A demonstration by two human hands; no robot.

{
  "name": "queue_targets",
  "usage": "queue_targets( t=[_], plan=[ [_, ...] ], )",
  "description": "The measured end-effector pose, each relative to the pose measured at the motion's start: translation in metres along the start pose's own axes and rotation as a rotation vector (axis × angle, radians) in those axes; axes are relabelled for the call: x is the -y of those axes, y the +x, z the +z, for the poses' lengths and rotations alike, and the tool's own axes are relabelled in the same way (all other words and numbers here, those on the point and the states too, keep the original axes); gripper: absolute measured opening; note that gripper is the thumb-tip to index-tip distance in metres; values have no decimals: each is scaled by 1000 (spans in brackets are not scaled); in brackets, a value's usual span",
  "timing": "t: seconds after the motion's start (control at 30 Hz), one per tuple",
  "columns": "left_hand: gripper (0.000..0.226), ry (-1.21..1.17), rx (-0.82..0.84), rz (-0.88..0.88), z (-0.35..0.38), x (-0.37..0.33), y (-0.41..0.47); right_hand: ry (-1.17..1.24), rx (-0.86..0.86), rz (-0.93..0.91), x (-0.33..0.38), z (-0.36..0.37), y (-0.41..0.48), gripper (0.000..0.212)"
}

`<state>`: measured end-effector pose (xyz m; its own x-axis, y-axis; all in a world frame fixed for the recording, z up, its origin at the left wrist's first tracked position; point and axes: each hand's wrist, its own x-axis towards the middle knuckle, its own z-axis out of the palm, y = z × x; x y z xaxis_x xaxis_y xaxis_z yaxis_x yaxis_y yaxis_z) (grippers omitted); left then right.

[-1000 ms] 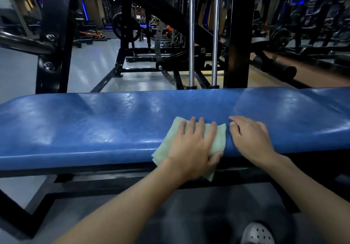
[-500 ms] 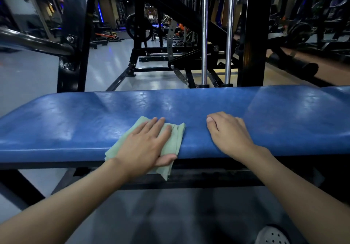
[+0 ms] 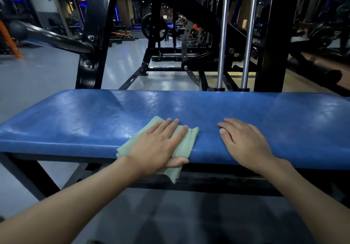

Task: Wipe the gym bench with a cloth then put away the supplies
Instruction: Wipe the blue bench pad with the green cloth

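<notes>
Dim gym hall with a black rack (image 3: 98,35) and chrome guide rods (image 3: 223,35) lies behind the gym bench (image 3: 284,170), whose blue padded worktop (image 3: 85,122) runs across the view. On its near edge the left hand (image 3: 157,145) lies flat with straight fingers, pressing down a folded pale-green cloth (image 3: 189,141). The thumb sits on the front edge, where part of the cloth hangs over. The right hand (image 3: 246,143) rests open and palm down on bare padding, holding nothing.

A second ago the cloth's edge almost met the right hand. Now a clear strip of blue parts them, so the left hand has swept the cloth leftward along the near edge. That reads as a wiping stroke under way. The far strip and the left end probably remain to be wiped, and putting the supplies away has not begun.
</notes>
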<state>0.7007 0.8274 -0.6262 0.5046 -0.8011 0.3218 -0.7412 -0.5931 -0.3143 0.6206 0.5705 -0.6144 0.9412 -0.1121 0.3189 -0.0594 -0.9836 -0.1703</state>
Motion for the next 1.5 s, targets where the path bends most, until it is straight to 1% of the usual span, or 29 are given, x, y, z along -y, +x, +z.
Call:
queue_targets(
  t=[0.13,0.2,0.27,0.4,0.47,0.53,0.67,0.9,1.0,1.13,1.2,1.3,1.4,1.5],
  plan=[
    [91,32,56,-55,-5,39,-32,-20,-8,3,2,-1,-1,42],
    [91,48,58,-85,-6,39,-32,-29,0,0,3,-1,0,43],
    [88,44,38,-101,-3,24,-22,-44,32,0,5,-2,3,43],
    [84,-8,-14,-65,2,0,-4,-74,71,6,8,-1,5,43],
    [84,-19,-30,-40,1,6,-8,-84,88,18,10,-2,9,42],
    [84,-13,-9,-17,1,18,-18,-48,90,35,18,-3,15,43],
    [84,20,4,-50,3,49,-46,-3,100,-56,55,5,31,42],
    [87,40,68,-132,-1,116,-103,69,177,-232,139,25,52,42],
    [83,37,21,-145,5,109,-99,116,186,-260,159,26,65,40],
    [80,-21,-75,-115,16,88,-81,205,182,-203,167,27,81,42],
    [82,-54,-75,-105,15,96,-87,192,206,-193,168,30,86,41],
    [84,-45,-61,-82,15,114,-100,151,253,-255,180,36,89,38],
    [85,-15,-62,-84,14,132,-114,69,332,-319,197,45,88,49],
    [87,-11,-40,-108,13,156,-132,43,396,-319,199,47,88,56]
  ],
)
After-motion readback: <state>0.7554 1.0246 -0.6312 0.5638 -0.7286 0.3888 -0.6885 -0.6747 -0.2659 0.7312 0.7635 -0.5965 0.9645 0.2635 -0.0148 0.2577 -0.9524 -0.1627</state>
